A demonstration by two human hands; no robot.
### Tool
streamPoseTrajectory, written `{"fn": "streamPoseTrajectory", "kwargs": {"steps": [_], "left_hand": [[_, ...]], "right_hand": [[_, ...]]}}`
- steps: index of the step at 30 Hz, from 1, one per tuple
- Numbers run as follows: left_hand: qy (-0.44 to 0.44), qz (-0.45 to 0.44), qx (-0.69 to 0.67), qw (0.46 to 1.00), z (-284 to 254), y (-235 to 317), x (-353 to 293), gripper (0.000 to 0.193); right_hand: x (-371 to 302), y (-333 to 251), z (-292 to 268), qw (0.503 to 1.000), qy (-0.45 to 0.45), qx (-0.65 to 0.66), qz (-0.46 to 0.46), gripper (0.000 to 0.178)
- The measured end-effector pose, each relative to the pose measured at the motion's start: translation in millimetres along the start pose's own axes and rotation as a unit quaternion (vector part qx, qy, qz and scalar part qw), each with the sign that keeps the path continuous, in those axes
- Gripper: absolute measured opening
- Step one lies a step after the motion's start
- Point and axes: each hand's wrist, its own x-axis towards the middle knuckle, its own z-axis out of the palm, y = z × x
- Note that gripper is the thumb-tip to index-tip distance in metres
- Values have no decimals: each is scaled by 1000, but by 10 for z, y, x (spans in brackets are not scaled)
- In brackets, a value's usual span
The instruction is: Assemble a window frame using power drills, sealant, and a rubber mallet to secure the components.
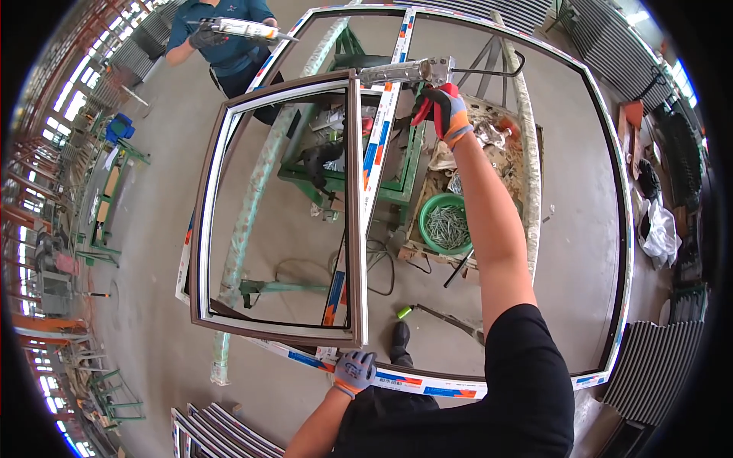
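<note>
The large window frame spreads out before you, and the smaller brown frame overlaps its left part. Your right arm reaches far forward, nearly straight, from the lower right. The caulking gun lies crosswise at the far end of that reach, its front end pointing left at the brown frame's upper right corner. Your right hand has its fingers curled closed around the gun's handle. Your left hand, forearm low, is just below the brown frame's lower right corner, fingers bent; you cannot tell whether they grip anything.
</note>
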Motion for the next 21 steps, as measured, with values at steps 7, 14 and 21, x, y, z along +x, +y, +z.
{"fn": "streamPoseTrajectory", "kwargs": {"steps": [7,14,21], "left_hand": [[-14,-3,-10,1000,75,-20,3,25],[18,-1,-6,1000,7,-36,6,28],[-17,20,-20,999,34,-9,10,30]], "right_hand": [[332,14,28,997,27,-58,-36,19],[-724,91,173,959,-26,-209,-190,24],[-3546,-58,287,967,111,-172,-149,42]]}}
